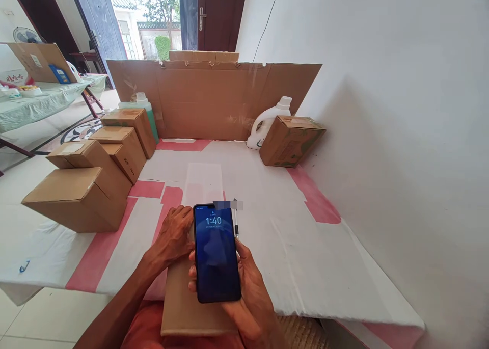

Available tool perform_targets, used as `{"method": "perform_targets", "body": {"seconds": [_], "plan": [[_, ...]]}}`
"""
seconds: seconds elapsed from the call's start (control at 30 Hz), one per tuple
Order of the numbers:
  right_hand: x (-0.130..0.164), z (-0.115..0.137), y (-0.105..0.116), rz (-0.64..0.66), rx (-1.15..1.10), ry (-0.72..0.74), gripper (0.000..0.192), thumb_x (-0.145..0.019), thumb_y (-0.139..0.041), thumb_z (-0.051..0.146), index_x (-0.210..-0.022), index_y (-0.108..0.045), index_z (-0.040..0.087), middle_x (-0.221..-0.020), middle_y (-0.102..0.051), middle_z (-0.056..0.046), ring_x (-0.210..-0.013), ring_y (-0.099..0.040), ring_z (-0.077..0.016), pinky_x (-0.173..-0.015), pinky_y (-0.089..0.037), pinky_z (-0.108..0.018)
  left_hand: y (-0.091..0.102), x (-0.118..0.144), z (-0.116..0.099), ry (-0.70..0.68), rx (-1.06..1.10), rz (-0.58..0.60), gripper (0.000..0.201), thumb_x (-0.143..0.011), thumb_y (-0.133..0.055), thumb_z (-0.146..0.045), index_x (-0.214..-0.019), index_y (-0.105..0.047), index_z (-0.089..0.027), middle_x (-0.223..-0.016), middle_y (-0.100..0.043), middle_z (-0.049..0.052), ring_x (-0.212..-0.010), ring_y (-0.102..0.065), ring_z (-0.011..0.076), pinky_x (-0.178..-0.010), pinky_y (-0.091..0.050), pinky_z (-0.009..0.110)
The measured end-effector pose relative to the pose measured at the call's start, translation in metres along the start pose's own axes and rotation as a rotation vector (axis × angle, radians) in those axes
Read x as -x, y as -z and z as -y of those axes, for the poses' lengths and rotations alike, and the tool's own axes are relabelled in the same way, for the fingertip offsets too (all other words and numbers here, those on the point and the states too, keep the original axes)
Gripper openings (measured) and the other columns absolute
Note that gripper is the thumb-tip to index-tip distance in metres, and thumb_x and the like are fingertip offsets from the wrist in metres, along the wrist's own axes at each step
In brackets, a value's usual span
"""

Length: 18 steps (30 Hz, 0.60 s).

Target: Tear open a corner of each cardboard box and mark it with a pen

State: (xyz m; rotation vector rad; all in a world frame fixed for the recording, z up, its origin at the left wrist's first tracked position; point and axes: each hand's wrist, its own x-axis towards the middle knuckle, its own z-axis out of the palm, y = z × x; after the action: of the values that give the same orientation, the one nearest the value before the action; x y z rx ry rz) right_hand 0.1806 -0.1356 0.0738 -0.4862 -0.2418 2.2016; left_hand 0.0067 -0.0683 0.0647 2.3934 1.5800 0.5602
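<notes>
A smartphone with a lit blue lock screen reading 1:40 is gripped in my right hand, its fingers wrapped round both edges. Beneath it a brown cardboard box rests near my lap at the table's front edge. My left hand lies beside the phone's left edge, at the far end of that box; its fingers are bent, and their tips are partly hidden, so I cannot tell what they grip. Just right of the phone, a pen lies on the table. A pale sheet lies beyond the phone.
Several cardboard boxes line the left side, with a green-liquid jug behind. A white jug and another box stand at the back right. A cardboard panel closes the far edge; a wall borders the right.
</notes>
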Motion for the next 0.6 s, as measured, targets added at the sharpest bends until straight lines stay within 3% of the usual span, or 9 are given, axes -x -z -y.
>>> {"method": "perform_targets", "body": {"seconds": [0.27, 0.6], "plan": [[0.004, -0.002, 0.002, 0.000, 0.017, 0.009, 0.060, -0.092, -0.061, 0.062, -0.116, -0.076, 0.010, -0.108, -0.079, -0.017, -0.089, -0.075, -0.0275, -0.088, -0.057, -0.046, -0.009, 0.002, 0.007, -0.022, -0.021, -0.058, 0.008, -0.080, -0.065, -0.021, -0.085, -0.059, -0.022, -0.090, -0.069, 0.007, -0.087, -0.063, 0.0281, -0.080, -0.046, 0.042], [0.042, 0.006, -0.014, 0.045, 0.000, -0.015, 0.070, -0.083, -0.068, 0.075, -0.117, -0.078, 0.014, -0.113, -0.079, -0.016, -0.098, -0.074, -0.0295, -0.093, -0.054, -0.043, -0.009, 0.000, 0.019, 0.065, 0.032, 0.001, 0.020, -0.089, -0.066, -0.037, -0.102, -0.068, -0.022, -0.104, -0.072, 0.008, -0.101, -0.066, 0.0303, -0.088, -0.048, 0.044]]}}
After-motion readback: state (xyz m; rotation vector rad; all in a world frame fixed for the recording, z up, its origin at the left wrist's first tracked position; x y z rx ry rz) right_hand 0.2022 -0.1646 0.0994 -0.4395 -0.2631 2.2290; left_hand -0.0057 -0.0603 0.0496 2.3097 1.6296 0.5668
